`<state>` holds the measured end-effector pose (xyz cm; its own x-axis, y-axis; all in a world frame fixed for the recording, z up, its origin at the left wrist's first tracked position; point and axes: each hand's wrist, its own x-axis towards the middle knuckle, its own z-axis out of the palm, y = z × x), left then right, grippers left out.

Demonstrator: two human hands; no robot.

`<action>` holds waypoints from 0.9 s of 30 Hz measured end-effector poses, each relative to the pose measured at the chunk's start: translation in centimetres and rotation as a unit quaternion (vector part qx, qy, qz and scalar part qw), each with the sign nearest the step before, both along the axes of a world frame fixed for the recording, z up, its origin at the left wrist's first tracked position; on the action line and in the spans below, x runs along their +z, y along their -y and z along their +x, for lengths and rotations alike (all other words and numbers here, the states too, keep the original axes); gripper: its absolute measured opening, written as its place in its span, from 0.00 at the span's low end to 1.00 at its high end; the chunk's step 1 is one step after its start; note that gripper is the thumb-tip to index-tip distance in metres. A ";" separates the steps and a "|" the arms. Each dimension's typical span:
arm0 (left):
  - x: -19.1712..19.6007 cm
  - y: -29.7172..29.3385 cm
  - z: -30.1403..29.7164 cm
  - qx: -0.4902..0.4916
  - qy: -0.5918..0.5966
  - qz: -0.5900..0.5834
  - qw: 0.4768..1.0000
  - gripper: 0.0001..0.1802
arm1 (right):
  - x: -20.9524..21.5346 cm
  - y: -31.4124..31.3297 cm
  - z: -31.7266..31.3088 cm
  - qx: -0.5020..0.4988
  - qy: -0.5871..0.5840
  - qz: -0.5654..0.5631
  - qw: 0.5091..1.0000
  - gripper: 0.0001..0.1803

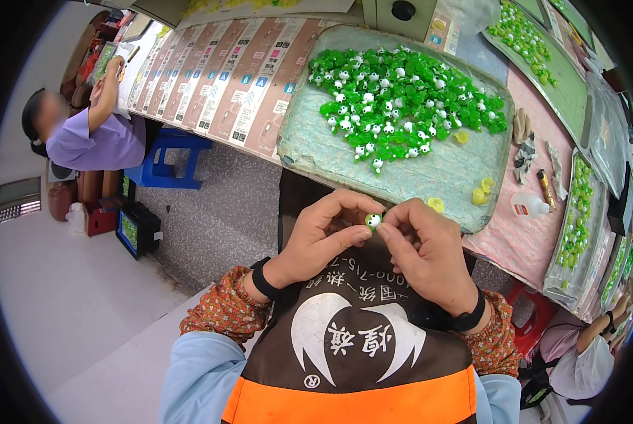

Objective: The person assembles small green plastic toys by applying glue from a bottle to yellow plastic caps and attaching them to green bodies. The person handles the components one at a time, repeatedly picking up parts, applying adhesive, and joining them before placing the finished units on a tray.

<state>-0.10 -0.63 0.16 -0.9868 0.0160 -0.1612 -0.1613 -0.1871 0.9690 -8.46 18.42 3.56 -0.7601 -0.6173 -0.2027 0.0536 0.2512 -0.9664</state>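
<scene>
Green-and-white toy piece (373, 221) pinched between left hand (321, 237) and right hand (427, 249) — both grasping it, seemingly frog-shaped — just below heaped tray (443, 177).

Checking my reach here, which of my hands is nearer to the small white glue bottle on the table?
Right. Your right hand sits below and left of the glue bottle; your left hand is farther left, beyond the green toy piece both pinch.

left hand (323, 237) + right hand (422, 251): pinch small green frog piece (373, 221) | tray (309, 152) beyond (heaped with green pieces)
</scene>
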 end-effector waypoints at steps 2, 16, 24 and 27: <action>0.1 -0.1 -0.1 0.004 0.012 0.017 1.000 0.16 | -0.1 0.0 0.1 0.002 -0.019 0.001 1.000 0.06; -0.6 -0.1 -0.1 -0.034 0.025 0.061 0.997 0.17 | 0.1 0.1 0.3 0.001 -0.076 0.008 0.997 0.07; 1.0 -0.1 -0.7 -0.022 0.117 0.185 0.976 0.21 | -0.5 -0.7 -0.6 0.042 -0.311 0.011 0.950 0.09; 1.3 0.6 -0.7 -0.041 0.201 0.243 0.948 0.18 | -1.1 -0.8 -1.0 0.054 -0.391 -0.015 0.919 0.12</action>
